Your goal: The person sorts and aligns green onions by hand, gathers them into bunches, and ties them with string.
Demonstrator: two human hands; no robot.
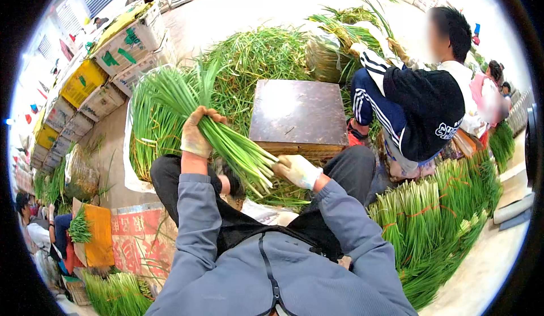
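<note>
My left hand (196,136), in a pale work glove, is wrapped round the middle of a bunch of chives (238,145). The long green leaves fan out to the upper left, and the pale stem ends point down to the right. At those ends is my gloved right hand (298,171), its fingers closed on the outermost stems; the fingertips are partly hidden. Below the bunch, loose cuttings lie between my knees. Beyond it stands a low block with a dark, flat top (297,109).
Loose greens (258,55) are heaped behind the block. Tied bundles stand in a white-lined pile (153,129) at left and in rows (419,214) at right. A seated co-worker (425,95) is at right. Stacked boxes (85,83) line the left.
</note>
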